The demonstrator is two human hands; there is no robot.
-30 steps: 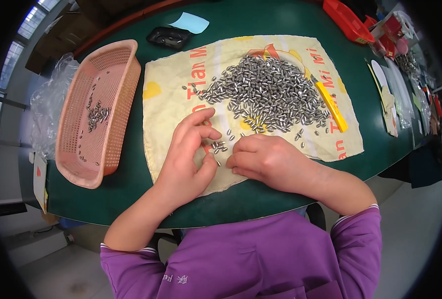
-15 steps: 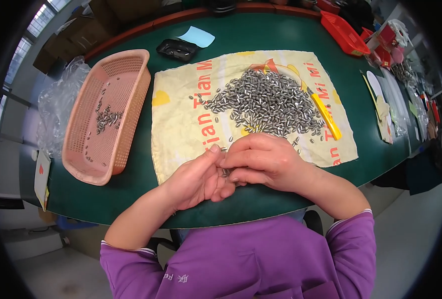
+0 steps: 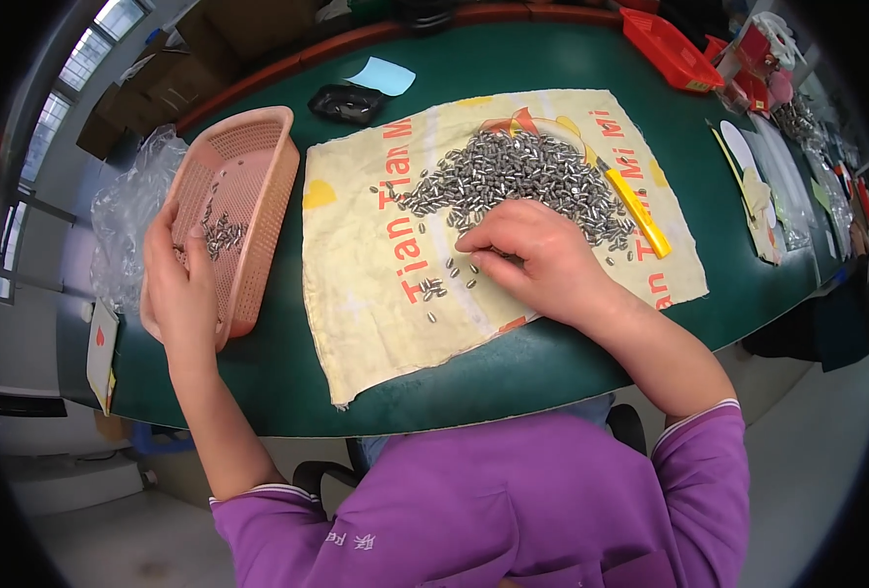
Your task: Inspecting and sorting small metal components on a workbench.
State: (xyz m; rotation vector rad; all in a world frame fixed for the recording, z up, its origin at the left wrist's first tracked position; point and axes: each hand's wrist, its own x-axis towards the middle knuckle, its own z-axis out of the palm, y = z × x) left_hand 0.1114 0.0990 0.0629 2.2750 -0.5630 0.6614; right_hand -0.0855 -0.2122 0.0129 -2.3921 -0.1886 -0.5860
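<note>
Here's the left hand (image 3: 184,289) over the pink perforated basket (image 3: 270,220), thumb apart from loosely bent fingers, nothing visible in its grasp. The right hand (image 3: 542,257) curls at the heap's near edge; whether it pinches anything, one can't tell. The danger? A piece let go too near the basket's rim could bounce out and roll off, and a careless sweep rightward could meet the yellow utility knife (image 3: 638,211) beside the heap. And the metal barrel-shaped pieces (image 3: 527,171): small, silvery, glinting, heaped on the cream cloth (image 3: 356,314), with others strewn in the basket.
</note>
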